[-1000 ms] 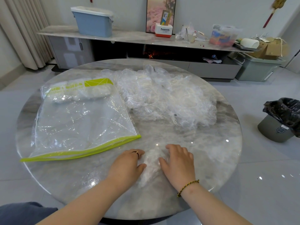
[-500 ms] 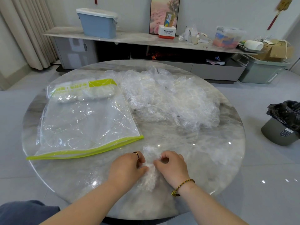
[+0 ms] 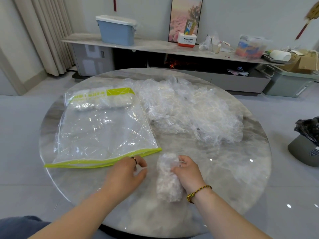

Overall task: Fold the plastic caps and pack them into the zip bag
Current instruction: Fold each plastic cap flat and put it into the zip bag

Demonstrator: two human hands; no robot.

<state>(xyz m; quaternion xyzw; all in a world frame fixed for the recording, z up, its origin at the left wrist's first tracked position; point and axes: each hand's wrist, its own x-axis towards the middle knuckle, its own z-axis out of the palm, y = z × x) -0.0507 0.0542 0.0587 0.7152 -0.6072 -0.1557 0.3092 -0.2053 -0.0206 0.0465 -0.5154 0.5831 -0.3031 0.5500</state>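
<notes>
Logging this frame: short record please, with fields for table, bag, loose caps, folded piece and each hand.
table: round grey marble table
bag: clear plastic zip bag with lime-green edge, lying flat at left; some folded caps at its far end
loose caps: heap of clear plastic caps, right of the bag
folded piece: folded bundle of clear caps, near the front, outside the bag
right hand: grips the bundle
left hand: fingers curled beside the bag's green edge; hold unclear

left hand point(image 3: 126, 171) perhaps empty, right hand point(image 3: 187, 171) gripping
</notes>
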